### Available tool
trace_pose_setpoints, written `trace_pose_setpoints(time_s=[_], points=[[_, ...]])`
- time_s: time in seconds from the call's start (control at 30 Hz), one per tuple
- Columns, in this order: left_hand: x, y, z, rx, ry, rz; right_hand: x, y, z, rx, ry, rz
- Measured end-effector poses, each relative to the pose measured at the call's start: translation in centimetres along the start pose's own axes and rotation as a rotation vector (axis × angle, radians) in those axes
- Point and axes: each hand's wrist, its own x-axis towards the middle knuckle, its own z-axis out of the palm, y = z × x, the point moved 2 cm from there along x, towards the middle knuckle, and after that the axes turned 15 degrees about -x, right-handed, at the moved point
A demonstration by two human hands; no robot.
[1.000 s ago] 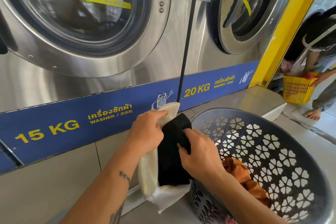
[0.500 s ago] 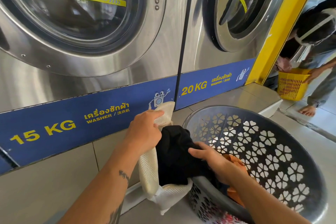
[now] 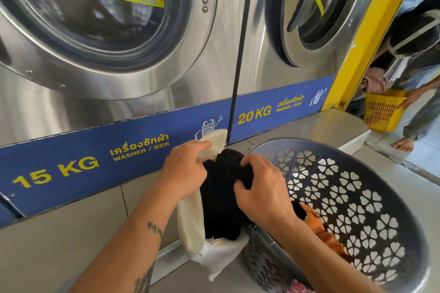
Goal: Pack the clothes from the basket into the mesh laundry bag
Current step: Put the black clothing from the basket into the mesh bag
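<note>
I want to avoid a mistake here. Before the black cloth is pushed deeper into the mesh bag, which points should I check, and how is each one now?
1. Left hand holds the mesh bag open at its rim: ok.
2. Right hand grips the black cloth: ok.
3. Black cloth fully inside the bag: not ok, its top bunches above the opening.
4. Room left in the bag: cannot tell, the bottom is hidden.
5. More clothes wait in the basket: ok, an orange cloth lies there.
</note>
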Motion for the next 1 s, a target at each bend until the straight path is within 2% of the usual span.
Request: trace_pose_setpoints(time_s=[0.07, 0.13, 0.17, 0.23, 0.27, 0.3, 0.33, 0.4, 0.47, 0.53, 0.6, 0.67, 0.73, 0.8, 1.0], points=[[0.4, -0.2, -0.6, -0.022, 0.018, -0.002, -0.3, -1.2, 0.7, -0.071, 0.063, -0.111], [0.5, -0.3, -1.1, -0.034, 0.023, -0.004, -0.9, -1.8, 2.4, -0.18, 0.046, -0.259], [0.5, -0.3, -1.2, -0.043, 0.022, 0.0, -1.3, -2.0, 3.6, -0.264, -0.035, -0.372], [0.3, -0.3, -1.3, -0.056, 0.016, -0.003, -1.8, -2.2, 5.6, -0.44, -0.298, -0.608], [0.2, -0.4, -1.3, -0.052, 0.016, -0.007, -1.8, -2.4, 5.7, -0.452, -0.409, -0.649], [0.1, -0.5, -1.3, -0.042, 0.016, -0.012, -1.5, -2.3, 5.3, -0.387, -0.453, -0.633], [0.1, -0.6, -1.4, -0.03, 0.018, -0.016, -1.1, -2.1, 4.7, -0.286, -0.426, -0.596], [0.3, -0.9, -1.6, -0.015, 0.022, -0.021, -0.2, -1.3, 3.2, -0.127, -0.284, -0.487], [0.4, -0.9, -1.6, -0.019, 0.018, -0.026, 0.8, 1.3, 2.2, -0.097, -0.182, -0.293], [0.4, -0.7, -1.5, -0.024, 0.011, -0.028, 1.2, 4.8, 2.4, 0.006, -0.314, 0.039], [0.3, -0.6, -1.1, -0.029, 0.005, -0.025, 0.8, 7.4, 3.4, 0.404, -0.569, 0.39], [-0.1, -0.4, -0.8, -0.031, 0.0, -0.027, -0.1, 8.3, 4.8, 0.741, -0.748, 0.564], [-0.4, -0.3, -0.6, -0.025, -0.007, -0.026, -0.5, 8.0, 5.3, 0.767, -0.794, 0.55], [-0.5, -0.3, -0.4, -0.021, -0.011, -0.025, -0.3, 7.2, 5.2, 0.699, -0.74, 0.501], [-0.4, -0.2, -0.4, -0.041, -0.007, -0.019, 1.1, 2.5, 0.7, 0.119, -0.33, 0.157]])
